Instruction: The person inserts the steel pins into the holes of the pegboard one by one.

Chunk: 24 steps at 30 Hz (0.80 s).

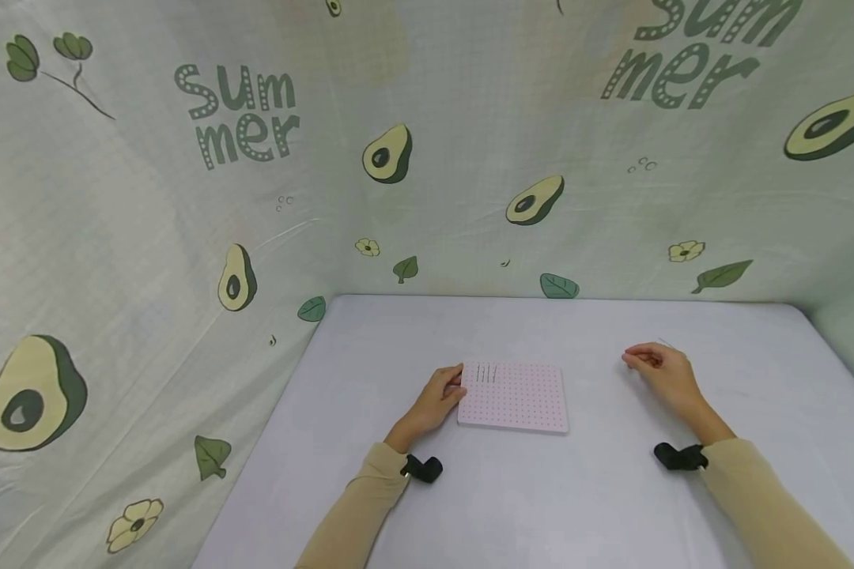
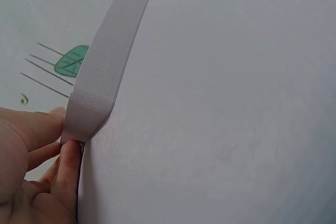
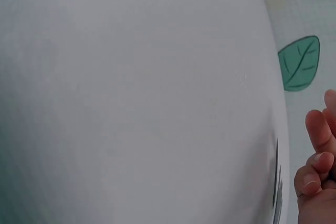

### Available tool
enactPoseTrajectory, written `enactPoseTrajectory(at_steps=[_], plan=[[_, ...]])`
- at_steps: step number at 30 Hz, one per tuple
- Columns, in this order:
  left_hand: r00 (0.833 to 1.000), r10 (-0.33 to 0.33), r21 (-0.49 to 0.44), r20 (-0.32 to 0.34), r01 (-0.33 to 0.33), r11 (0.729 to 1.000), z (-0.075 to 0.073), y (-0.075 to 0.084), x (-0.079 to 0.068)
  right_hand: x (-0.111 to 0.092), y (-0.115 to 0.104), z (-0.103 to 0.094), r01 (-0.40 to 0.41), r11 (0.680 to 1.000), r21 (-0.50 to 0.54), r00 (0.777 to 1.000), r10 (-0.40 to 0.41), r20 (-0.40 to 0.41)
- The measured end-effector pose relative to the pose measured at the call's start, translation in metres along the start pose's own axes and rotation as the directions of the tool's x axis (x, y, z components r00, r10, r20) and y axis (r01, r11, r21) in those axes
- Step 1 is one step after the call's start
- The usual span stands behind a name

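A pale pink pegboard (image 1: 515,397) with a grid of small holes lies on the table. Several thin dark pins (image 1: 487,373) stand near its far left corner, and these pins (image 2: 47,72) jut from its face in the left wrist view. My left hand (image 1: 434,397) grips the board's left edge, its thumb and fingers on opposite sides. To the right of the board, my right hand (image 1: 658,370) is above the table, fingertips close together; I cannot tell whether it pinches anything. Close to it, several loose thin pins (image 3: 276,187) lie on the table, partly hidden by the hand in the head view.
The white table (image 1: 512,498) has rounded far corners. A pale cloth (image 1: 455,95) printed with avocados, leaves and lettering hangs behind it and along the left side. Black wrist cameras (image 1: 424,469) sit at both sleeve cuffs.
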<state>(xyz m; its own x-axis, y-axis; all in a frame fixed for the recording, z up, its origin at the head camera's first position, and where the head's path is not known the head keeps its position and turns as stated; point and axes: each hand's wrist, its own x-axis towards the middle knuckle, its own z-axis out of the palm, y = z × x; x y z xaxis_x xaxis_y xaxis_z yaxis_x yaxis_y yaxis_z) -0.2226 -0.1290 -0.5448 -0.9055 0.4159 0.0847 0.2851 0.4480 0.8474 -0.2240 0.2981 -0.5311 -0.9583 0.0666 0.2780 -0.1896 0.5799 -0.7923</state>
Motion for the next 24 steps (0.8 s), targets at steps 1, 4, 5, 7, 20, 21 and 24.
enactPoseTrajectory(at_steps=[1, 4, 5, 7, 20, 21, 24], plan=[[1.000, 0.003, 0.002, 0.000, -0.003, 1.000, 0.000, 0.000, 0.000, 0.000, 0.002, -0.002, 0.002, 1.000, -0.001, 1.000, -0.002, -0.015], [1.000, 0.011, 0.011, -0.001, -0.011, 1.000, -0.001, 0.001, 0.001, 0.001, 0.007, -0.007, 0.009, 1.000, -0.023, 0.999, -0.010, -0.042], [1.000, 0.011, 0.015, -0.001, -0.011, 1.000, -0.001, 0.001, 0.000, 0.001, 0.008, -0.008, 0.008, 0.999, -0.034, 0.999, -0.009, -0.048], [1.000, 0.013, 0.020, -0.001, -0.013, 1.000, 0.000, 0.001, 0.000, 0.000, 0.009, -0.011, 0.007, 0.998, -0.057, 0.999, -0.010, -0.053], [1.000, 0.017, -0.009, 0.001, -0.017, 1.000, 0.000, 0.001, -0.003, -0.002, 0.012, -0.020, -0.007, 0.990, -0.141, 1.000, 0.004, -0.027], [1.000, 0.017, -0.009, 0.001, -0.017, 1.000, 0.000, 0.001, -0.003, -0.002, 0.012, -0.021, -0.010, 0.990, -0.144, 1.000, 0.007, -0.026], [1.000, 0.019, -0.012, 0.000, -0.019, 1.000, 0.000, 0.001, -0.003, -0.001, 0.015, -0.021, -0.021, 0.989, -0.148, 1.000, 0.018, -0.021]])
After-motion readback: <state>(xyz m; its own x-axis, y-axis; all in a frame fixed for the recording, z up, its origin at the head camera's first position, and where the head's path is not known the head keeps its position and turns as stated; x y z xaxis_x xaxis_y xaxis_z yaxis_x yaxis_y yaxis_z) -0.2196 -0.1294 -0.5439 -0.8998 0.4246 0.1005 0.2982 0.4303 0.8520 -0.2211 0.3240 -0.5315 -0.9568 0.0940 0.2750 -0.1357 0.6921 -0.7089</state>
